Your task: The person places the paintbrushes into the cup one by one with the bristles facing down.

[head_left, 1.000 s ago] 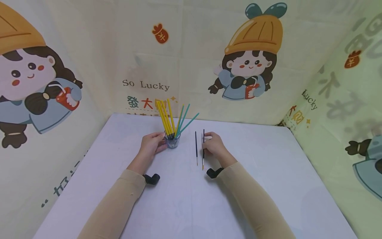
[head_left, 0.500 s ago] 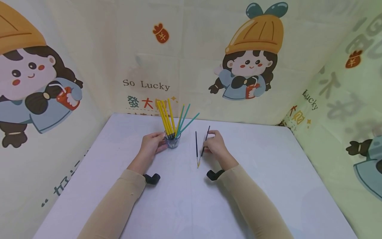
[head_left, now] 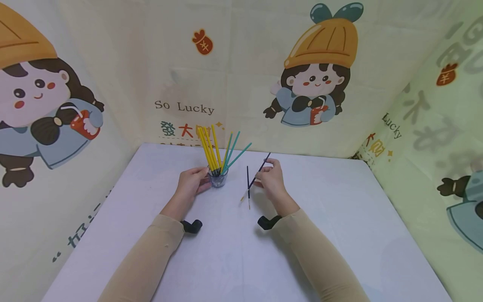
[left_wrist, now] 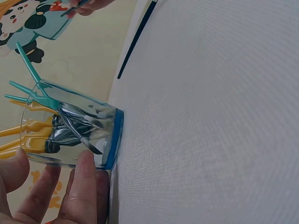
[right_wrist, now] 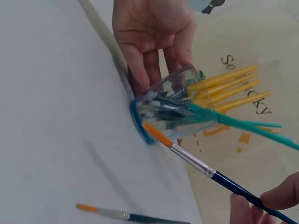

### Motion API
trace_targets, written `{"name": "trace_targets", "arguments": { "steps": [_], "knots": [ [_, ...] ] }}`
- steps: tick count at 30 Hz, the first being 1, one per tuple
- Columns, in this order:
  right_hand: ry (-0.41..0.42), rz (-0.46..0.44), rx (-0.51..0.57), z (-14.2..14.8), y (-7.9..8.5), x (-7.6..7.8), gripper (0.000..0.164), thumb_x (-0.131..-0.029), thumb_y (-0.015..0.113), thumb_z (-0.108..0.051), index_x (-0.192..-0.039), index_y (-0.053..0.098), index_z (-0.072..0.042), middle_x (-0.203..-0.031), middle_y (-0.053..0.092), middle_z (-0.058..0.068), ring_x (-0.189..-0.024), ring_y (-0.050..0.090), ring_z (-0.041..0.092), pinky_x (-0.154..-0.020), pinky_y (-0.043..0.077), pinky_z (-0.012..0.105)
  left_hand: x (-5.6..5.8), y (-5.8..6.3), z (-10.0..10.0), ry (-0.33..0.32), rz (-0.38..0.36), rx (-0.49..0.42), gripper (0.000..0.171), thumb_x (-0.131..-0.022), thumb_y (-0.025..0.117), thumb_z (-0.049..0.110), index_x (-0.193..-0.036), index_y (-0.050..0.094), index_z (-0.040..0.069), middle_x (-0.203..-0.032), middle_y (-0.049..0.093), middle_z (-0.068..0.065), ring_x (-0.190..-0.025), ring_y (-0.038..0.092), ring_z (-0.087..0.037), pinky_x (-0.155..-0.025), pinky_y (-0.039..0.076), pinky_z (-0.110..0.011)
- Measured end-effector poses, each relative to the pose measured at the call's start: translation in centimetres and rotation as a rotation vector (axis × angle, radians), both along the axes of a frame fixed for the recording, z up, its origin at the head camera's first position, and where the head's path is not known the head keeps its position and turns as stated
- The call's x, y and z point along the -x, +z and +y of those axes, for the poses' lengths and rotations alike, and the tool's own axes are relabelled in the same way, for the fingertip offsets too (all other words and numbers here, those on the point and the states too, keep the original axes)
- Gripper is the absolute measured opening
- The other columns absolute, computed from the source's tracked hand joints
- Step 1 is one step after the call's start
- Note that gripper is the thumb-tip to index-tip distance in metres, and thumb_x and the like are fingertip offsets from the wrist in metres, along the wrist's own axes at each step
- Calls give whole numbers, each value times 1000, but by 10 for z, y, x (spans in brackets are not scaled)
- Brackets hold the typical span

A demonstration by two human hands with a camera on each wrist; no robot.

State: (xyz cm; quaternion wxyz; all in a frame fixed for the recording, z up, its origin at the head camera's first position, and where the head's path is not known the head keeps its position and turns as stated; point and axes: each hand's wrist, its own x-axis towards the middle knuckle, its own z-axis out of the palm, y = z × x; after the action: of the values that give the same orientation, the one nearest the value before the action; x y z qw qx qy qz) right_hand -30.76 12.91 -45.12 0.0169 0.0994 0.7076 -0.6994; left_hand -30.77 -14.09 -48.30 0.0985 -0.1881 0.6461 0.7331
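Observation:
A clear glass cup (head_left: 218,181) with a blue base stands on the table. Its brushes, bristles down, have yellow handles (head_left: 216,144) and teal handles (head_left: 239,154). My left hand (head_left: 192,182) holds the cup from its left, thumb near the rim and fingers along the side. To the right, my right hand (head_left: 272,176) pinches the dark handle of a paintbrush (right_wrist: 194,160) with orange bristles and a silver ferrule. The brush tilts, bristle end pointing down toward the left. A second dark paintbrush (right_wrist: 114,214) lies on the table below it.
A white cloth covers the table (head_left: 226,256). Behind it hangs a cream backdrop (head_left: 249,84) printed with cartoon figures and lettering, which also runs along both sides. Black wrist mounts (head_left: 193,226) sit at both beige sleeves.
The right hand has lifted the paintbrush and turned it from nearly parallel with the lying one to a slant, its bristles swinging left across that brush. The left hand stays at the cup.

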Motion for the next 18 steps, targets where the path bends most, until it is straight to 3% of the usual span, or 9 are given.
{"name": "trace_targets", "arguments": {
  "steps": [8, 18],
  "knots": [
    [-75, 68, 80, -10, 6, -1, 68, -92, 67, 10, -150, 40, -14, -100, 55, 5, -95, 60, 24, -70, 69, 31, 1, -1, 0, 7, 4, 0, 44, -108, 68, 29, -148, 64, 12, -143, 64, -12, -127, 66, -25, -103, 65, -34],
    [-140, 223, 189, -27, 11, -2, 70, -85, 63, 19, -144, 38, -10, -101, 54, 7, -77, 66, 20, -67, 70, 30, -1, 2, 1, 16, 8, 0, 43, -108, 68, 28, -147, 65, 11, -142, 64, -13, -126, 66, -25, -104, 65, -35]
  ]
}}
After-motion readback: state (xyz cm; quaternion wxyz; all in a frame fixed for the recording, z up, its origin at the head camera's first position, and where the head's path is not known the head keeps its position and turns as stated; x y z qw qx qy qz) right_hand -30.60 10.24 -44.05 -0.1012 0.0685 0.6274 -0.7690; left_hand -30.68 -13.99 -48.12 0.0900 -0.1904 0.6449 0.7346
